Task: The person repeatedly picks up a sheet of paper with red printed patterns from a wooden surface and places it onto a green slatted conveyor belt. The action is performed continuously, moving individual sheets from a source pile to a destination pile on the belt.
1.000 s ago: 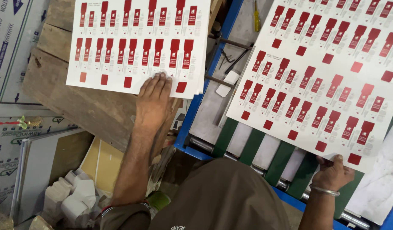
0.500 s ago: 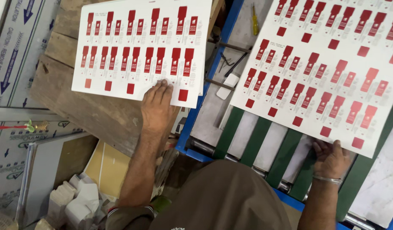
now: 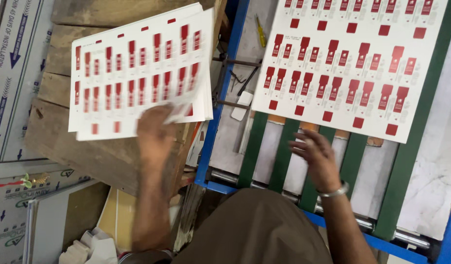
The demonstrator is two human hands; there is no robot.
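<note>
A stack of white card sheets printed with rows of red tabs [image 3: 137, 73] lies on a wooden pallet [image 3: 79, 151]. My left hand [image 3: 154, 134] is at the stack's near edge, gripping the top sheet, whose near right corner is lifted and blurred. Another sheet of the same print [image 3: 352, 58] lies flat on the green belts [image 3: 252, 146] of a blue-framed machine table. My right hand [image 3: 316, 154] hovers just below that sheet's near edge, fingers spread, holding nothing. A metal bangle [image 3: 333, 191] is on that wrist.
The blue steel frame [image 3: 220, 117] runs between pallet and belts. A yellow-handled screwdriver [image 3: 260, 30] and small metal parts lie in the grey gap beside it. Protective-film panels [image 3: 10, 73] lean at the left. Small white blocks [image 3: 88, 247] sit at the lower left.
My right hand has let go of the sheet on the belts and drawn back, opening. My left hand has started lifting the top sheet of the stack; the view shifted left.
</note>
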